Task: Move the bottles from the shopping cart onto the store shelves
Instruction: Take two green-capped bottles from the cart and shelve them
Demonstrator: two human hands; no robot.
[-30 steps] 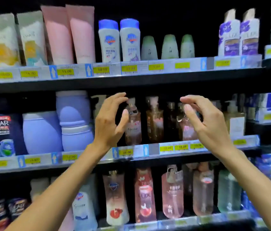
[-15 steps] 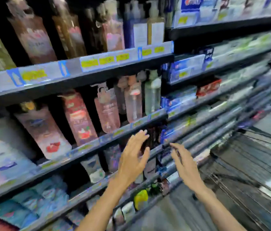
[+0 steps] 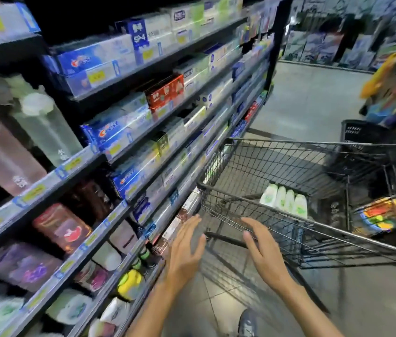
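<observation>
Cart: we see a black wire shopping cart on the right, its near left corner just beyond our hands.
Cart contents: four white plastic bottles with green labels stand in a tight row on the cart's floor, touching one another, well apart from our hands. A bright multicoloured pack lies to their right; we cannot tell what it is.
Shelves: dark store shelves with blue-and-yellow price strips run along the left and recede to the far end. The far tiers hold blue and white toothpaste boxes and red cartons; the near tiers hold clear and pink pump bottles, blurred.
Floor: a grey tiled floor fills the aisle. One dark shoe shows at the bottom edge.
Far side: a black plastic basket sits beyond the cart, with blurred stacked goods behind it.
Left hand: our left hand hovers between the lower shelf edge and the cart's corner, palm turned right, fingers straight and spread wide, holding nothing.
Right hand: our right hand hovers in front of the cart's near rim, palm turned left, fingers straight and loosely apart, holding nothing. We cannot tell whether its fingertips touch the wire.
</observation>
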